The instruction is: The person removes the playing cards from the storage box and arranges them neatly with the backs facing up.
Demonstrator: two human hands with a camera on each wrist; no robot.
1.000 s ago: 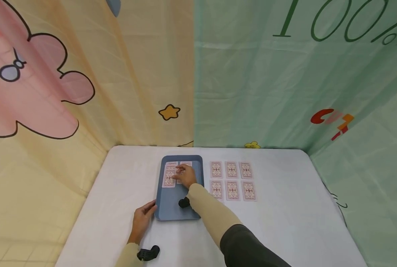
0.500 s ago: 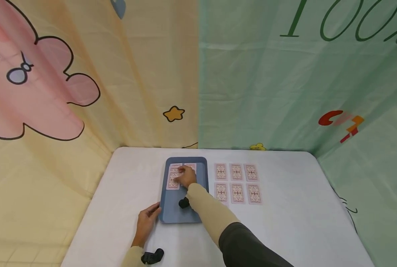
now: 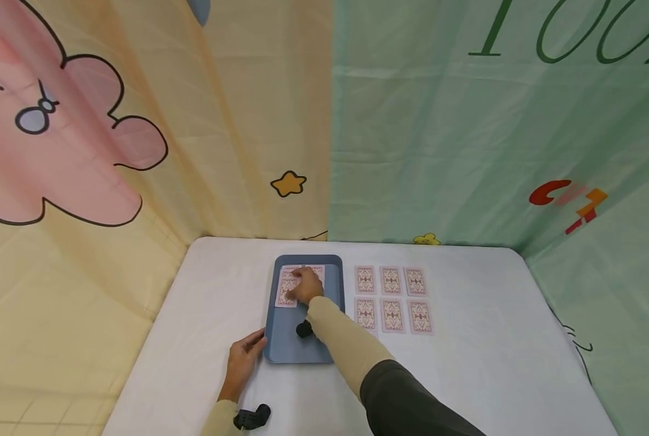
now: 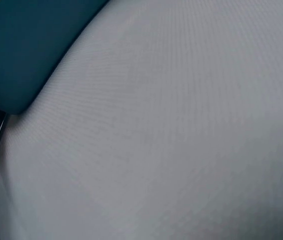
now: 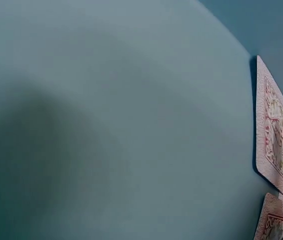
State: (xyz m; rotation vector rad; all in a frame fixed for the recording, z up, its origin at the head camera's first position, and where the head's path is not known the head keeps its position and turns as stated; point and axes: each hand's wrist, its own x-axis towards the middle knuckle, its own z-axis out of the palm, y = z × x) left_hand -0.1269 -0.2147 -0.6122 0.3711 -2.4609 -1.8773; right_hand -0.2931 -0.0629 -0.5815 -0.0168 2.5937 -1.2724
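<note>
In the head view a blue-grey tray [image 3: 280, 339] lies on the white table. Inside its far half are playing cards, backs up: a left card [image 3: 286, 297] overlapping one behind it, and a right card [image 3: 320, 270] partly covered by the hand. My right hand [image 3: 308, 286] reaches over these cards, fingers bent and apart, and one fingertip touches a card [image 5: 276, 120] in the right wrist view. At the tray's near left side my left hand [image 3: 240, 361] holds the rim between thumb and fingers; the left wrist view shows the tray's corner [image 4: 26, 60] beside the fingers.
Right of the tray, several face-down playing cards [image 3: 392, 315] lie in two rows. Printed curtains [image 3: 400, 151] hang behind the table [image 3: 482, 363] and along its sides. Each wrist carries a small black device [image 3: 252, 417].
The head view has shifted slightly, so everything sits further right. My right hand stays over the left cards in the tray, its fingers moving only slightly. The left hand keeps its place.
</note>
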